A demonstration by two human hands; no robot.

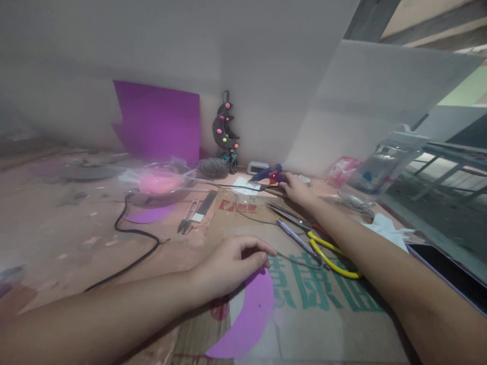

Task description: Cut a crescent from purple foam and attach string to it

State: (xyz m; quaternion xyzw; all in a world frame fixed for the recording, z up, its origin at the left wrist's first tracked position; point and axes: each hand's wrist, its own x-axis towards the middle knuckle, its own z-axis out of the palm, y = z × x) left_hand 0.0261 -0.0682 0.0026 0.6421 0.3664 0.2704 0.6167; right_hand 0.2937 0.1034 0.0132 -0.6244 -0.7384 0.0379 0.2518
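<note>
One purple crescent (261,314) lies on the cardboard (315,334) just below your left hand (239,263), its upper end partly covered by your fingers, the rest curving toward you. Your left thumb and fingertips are drawn close together, with grey yarn (300,259) running out to the right beside them; you cannot tell from this view whether they pinch the yarn, the crescent or both. Your right hand (299,191), farther forward, grips the glue gun (264,173) by its rear end. Its nozzle points left, away from that hand, near a white paper (246,185).

Between your two hands lie a pen (293,235) and yellow-handled scissors (331,256), the scissors partly under your right forearm. Ahead of your left hand, slightly left, are snips (188,218) and, beyond them, a yarn ball (213,168); behind that ball, a dark moon ornament (220,126) stands against the wall (274,91). Well to the right of your right hand stands a clear jug (382,162); a phone (452,274) lies beside that forearm.
</note>
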